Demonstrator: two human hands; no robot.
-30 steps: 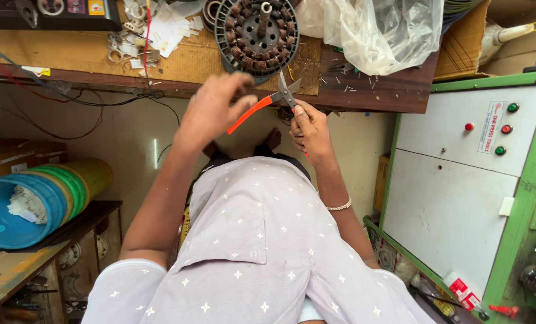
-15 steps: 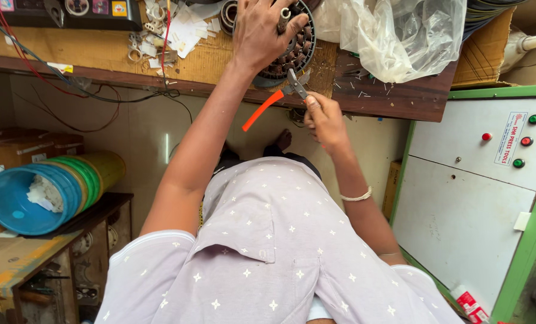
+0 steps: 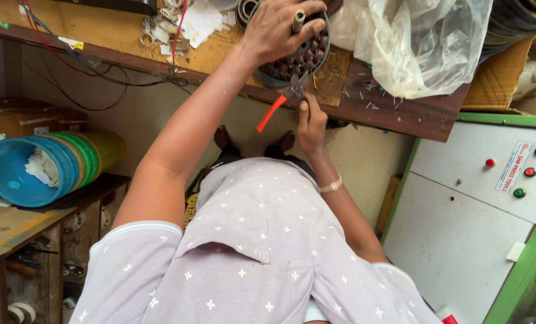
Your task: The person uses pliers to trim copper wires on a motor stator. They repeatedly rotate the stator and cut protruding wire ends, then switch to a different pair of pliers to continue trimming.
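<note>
At bench edge | left hand grips stator | right hand clasps pliers

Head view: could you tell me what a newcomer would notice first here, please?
At top centre, the left hand grips a round dark motor core on the wooden bench, while the right hand just below holds orange-handled pliers against its rim. A clear plastic bag lies top right, and stacked coloured tubs lie on their side at left.

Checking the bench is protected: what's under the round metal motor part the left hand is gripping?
The motor part sits on brown cardboard over the wooden bench. The left hand hides its top; what lies directly beneath cannot be seen.
</note>
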